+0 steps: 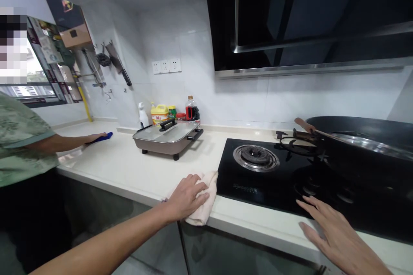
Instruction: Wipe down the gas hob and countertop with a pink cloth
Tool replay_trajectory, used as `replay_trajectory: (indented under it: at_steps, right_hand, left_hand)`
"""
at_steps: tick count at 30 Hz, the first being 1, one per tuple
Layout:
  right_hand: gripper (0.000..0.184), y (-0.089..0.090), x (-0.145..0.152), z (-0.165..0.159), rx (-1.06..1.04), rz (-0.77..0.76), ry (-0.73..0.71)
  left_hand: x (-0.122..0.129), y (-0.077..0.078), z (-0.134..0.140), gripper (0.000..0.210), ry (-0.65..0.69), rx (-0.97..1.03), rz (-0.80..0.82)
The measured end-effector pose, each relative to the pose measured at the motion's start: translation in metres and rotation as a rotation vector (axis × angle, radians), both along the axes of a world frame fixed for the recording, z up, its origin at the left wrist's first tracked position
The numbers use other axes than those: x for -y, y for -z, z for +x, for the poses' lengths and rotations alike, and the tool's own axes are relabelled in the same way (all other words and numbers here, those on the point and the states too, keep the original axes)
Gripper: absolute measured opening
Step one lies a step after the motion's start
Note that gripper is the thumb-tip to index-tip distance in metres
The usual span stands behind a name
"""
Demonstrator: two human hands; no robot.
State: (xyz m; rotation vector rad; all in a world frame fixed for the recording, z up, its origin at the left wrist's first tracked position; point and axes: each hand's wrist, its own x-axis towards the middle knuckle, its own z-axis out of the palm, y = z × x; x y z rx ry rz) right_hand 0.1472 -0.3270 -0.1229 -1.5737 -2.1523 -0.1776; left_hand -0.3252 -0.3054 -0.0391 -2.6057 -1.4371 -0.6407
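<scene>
My left hand (188, 197) presses down on a pale pink cloth (206, 203) at the front edge of the white countertop (119, 172). Its fingers curl over the cloth, which hangs slightly past the edge and touches the left corner of the black gas stove (258, 189). With its fingers spread, my right hand (332, 232) hovers at or rests on the stove's front edge; whether it touches cannot be made out. Nothing is in that hand. A round burner (256, 157) without a pot stand shows on the stove's left half.
A lidded electric pan (166, 137) stands on the counter, with bottles (159, 114) behind it. A large black wok (364, 159) sits at the right. Another person's hand (97, 137) holds a blue cloth (105, 137) at far left. The range hood (306, 21) hangs above.
</scene>
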Motion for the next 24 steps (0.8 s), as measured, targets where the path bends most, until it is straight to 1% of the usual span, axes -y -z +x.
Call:
replay_trajectory:
  at_steps: [2,4,5,6,7,8,10,12,14,16,19,22,24]
  right_hand:
    - [0.067,0.000,0.001,-0.001,0.004,0.008,0.003]
    - [0.065,-0.001,0.002,-0.001,0.014,0.026,-0.001]
    - [0.065,-0.001,0.003,-0.002,0.019,0.036,-0.001]
    - [0.064,-0.002,0.003,-0.002,0.024,0.045,-0.001]
    - [0.063,-0.002,0.004,-0.003,0.027,0.055,-0.001]
    - [0.063,-0.002,0.004,-0.004,0.029,0.062,0.001]
    - [0.062,-0.002,0.004,-0.004,0.031,0.068,0.002]
    - [0.062,-0.001,0.003,-0.004,0.028,0.068,0.003]
    - [0.062,0.001,0.002,-0.003,0.022,0.071,0.000]
    - [0.061,0.004,0.001,-0.001,0.019,0.077,-0.002]
    - [0.059,0.007,0.000,0.002,0.036,0.094,-0.004]
    - [0.058,0.006,0.002,0.001,0.075,0.129,-0.015]
    - [0.057,0.001,0.003,-0.001,0.094,0.169,-0.015]
  left_hand:
    - [-0.001,0.000,0.001,0.034,-0.009,0.180,-0.027]
    - [-0.007,-0.001,0.006,0.036,-0.079,0.397,-0.062]
    - [-0.011,-0.001,0.010,0.038,-0.116,0.481,-0.078]
    - [-0.013,-0.002,0.016,0.039,-0.136,0.525,-0.094]
    - [-0.015,-0.002,0.023,0.040,-0.133,0.514,-0.115]
    - [-0.017,-0.002,0.031,0.040,-0.113,0.453,-0.137]
    - [-0.019,-0.003,0.049,0.040,-0.089,0.255,-0.187]
    - [-0.025,-0.004,0.066,0.045,-0.129,0.089,-0.239]
    - [-0.038,-0.007,0.078,0.050,-0.202,0.015,-0.293]
    - [-0.059,-0.013,0.085,0.054,-0.276,-0.031,-0.340]
    - [-0.097,-0.020,0.091,0.058,-0.366,-0.084,-0.366]
    - [-0.136,-0.023,0.099,0.059,-0.395,-0.097,-0.357]
    - [-0.162,-0.023,0.107,0.059,-0.410,-0.109,-0.339]
